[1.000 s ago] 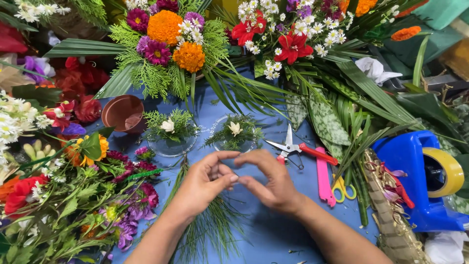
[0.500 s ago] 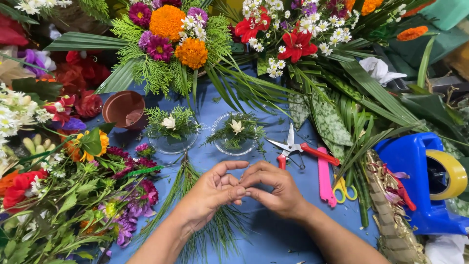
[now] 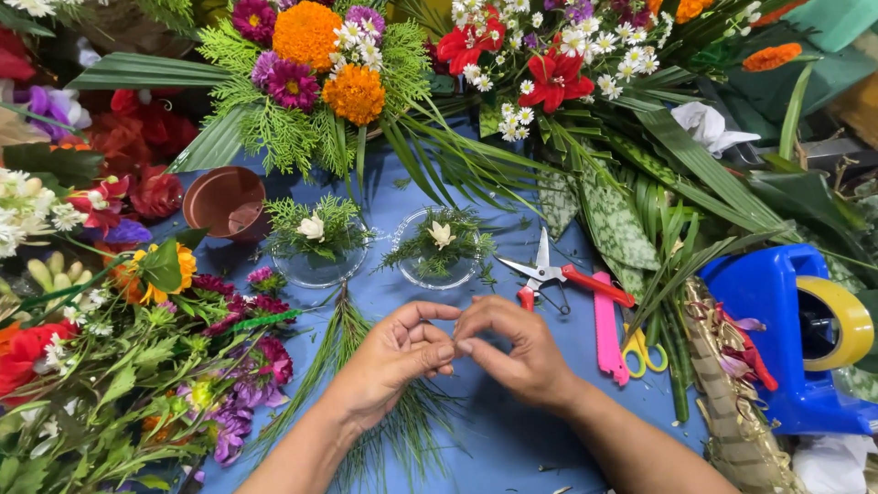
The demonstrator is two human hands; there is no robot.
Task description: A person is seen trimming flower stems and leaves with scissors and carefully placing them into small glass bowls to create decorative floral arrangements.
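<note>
two small glass dishes [image 3: 320, 265] each already hold greenery and one pale bud, so two posies look finished; a third seems barely started. left hand [image 3: 389, 361] and right hand [image 3: 517, 352] meet fingertip to fingertip over the pine sprigs [image 3: 343, 334], pinching something too small to tell. one red snips [image 3: 558, 274], one brown pot [image 3: 224, 201], one blue tape dispenser [image 3: 773, 329]

Bare blue table [image 3: 512, 430] lies just below the hands. Ahead stand two glass dishes [image 3: 439, 265]; scissors [image 3: 558, 274] lie right, flowers [image 3: 183, 366] crowd left.
</note>
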